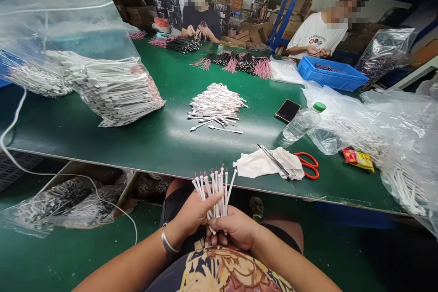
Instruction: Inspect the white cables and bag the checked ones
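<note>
A bundle of short white cables (pixel 216 189) with connector ends and thin wire tips stands fanned upward between my hands, just off the table's near edge. My left hand (pixel 195 210) is closed round the bundle's left side, thumb laid across the front. From the right, my right hand (pixel 236 228) is closed on the lower part of the same cables. One cable leans out to the right of the others. Beyond, on the green table (pixel 164 146), lies a pile of similar white cables (pixel 219 102), with a single cable (pixel 226 130) in front of it.
Scissors (pixel 308 165) and a slim metal tool (pixel 277 163) lie by a white cloth (pixel 253 164). A bottle (pixel 301 123) and phone (pixel 288 111) are to the right. A full plastic bag (pixel 119 86) stands left. Two people work across the table, near a blue bin (pixel 331 75).
</note>
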A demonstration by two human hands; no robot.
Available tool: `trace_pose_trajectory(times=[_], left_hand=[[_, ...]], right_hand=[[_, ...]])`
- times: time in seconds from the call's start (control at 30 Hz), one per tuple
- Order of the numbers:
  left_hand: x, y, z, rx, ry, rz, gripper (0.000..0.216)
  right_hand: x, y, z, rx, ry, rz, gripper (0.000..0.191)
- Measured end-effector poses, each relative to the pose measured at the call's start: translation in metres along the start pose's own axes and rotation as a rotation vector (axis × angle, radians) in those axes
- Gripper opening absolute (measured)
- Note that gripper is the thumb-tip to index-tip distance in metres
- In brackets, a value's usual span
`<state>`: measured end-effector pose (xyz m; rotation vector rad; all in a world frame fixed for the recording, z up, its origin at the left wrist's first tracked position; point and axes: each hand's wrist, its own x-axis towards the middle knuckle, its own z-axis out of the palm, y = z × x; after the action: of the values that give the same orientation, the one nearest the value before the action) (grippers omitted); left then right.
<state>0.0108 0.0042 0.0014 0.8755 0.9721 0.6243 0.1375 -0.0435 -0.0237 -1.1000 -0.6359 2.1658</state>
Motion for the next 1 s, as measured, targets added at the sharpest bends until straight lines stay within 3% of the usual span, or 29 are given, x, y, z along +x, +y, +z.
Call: trace_pose_trajectory(times=[0.2,0.57,0.77,1.0], left_hand=[[0.004,0.016,-0.004,-0.178,0.017,0.005,0.033],[0.005,0.030,0.007,-0.269,-0.007,-0.011,0.023],[0.002,0.037,0.008,-0.173,0.044,0.036,0.023],[-0.002,0.044,-0.001,0.210,0.058,0.206,0.025]], right_hand=[[0.002,-0.001,-0.003,-0.100,-0.085,0.032,0.034],[-0.004,-0.003,-0.003,-0.219,-0.059,-0.012,0.055],[-0.002,0.002,-0.003,-0.190,-0.062,-0.016,0.052],[-0.004,0.001,-0.002,-0.216,-0.067,-0.016,0.053]])
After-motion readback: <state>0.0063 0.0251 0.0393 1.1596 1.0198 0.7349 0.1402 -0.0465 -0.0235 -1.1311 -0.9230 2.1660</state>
